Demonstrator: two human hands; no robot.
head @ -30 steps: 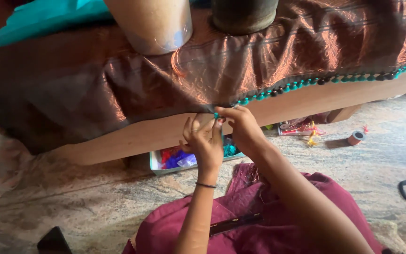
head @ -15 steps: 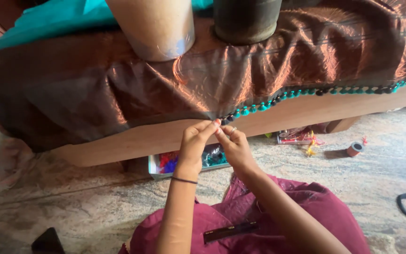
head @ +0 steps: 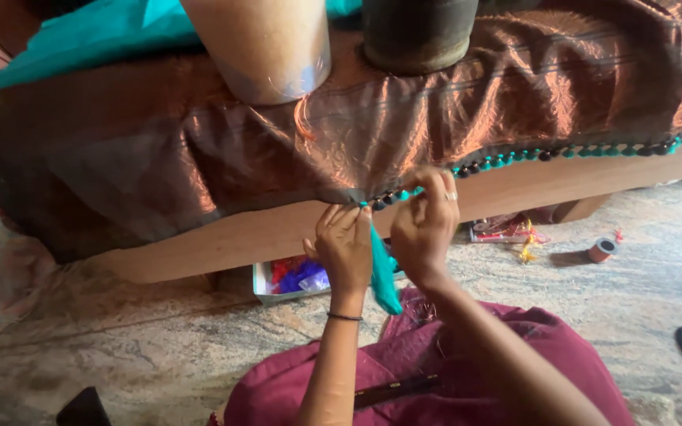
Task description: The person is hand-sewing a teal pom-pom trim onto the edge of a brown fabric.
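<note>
Sat on the stone floor (head: 159, 355), facing a low wooden worktop (head: 278, 237). Brown shiny cloth (head: 222, 158) draped over the worktop, its front edge hanging down just above both hands. Along that edge, a row of teal and dark beads (head: 562, 152), running long-ways from left to right and climbing a little toward the right. Beaded part lay to the right of the hands; bare edge lay to the left.

Left hand (head: 345, 248) raised up, fingers curled and pinched on the cloth edge right where the beads stopped. Right hand (head: 424, 225) just beside it, touching the beaded edge, fingers closed in a tight pinch, with a ring on one finger. Could not tell for sure what sat inside that pinch; too small to see. Both hands about as near to the edge as each other, the right one a bit higher.

Teal threads (head: 383, 272) hung down between the two hands, from the cloth edge toward the lap.

Two round pots sat on the cloth above, a pale one (head: 266, 47) and a dark one (head: 420, 31). Under the worktop, a small box of bright bits (head: 294, 276). Off to the right on the floor, a small tape roll (head: 601, 250).
</note>
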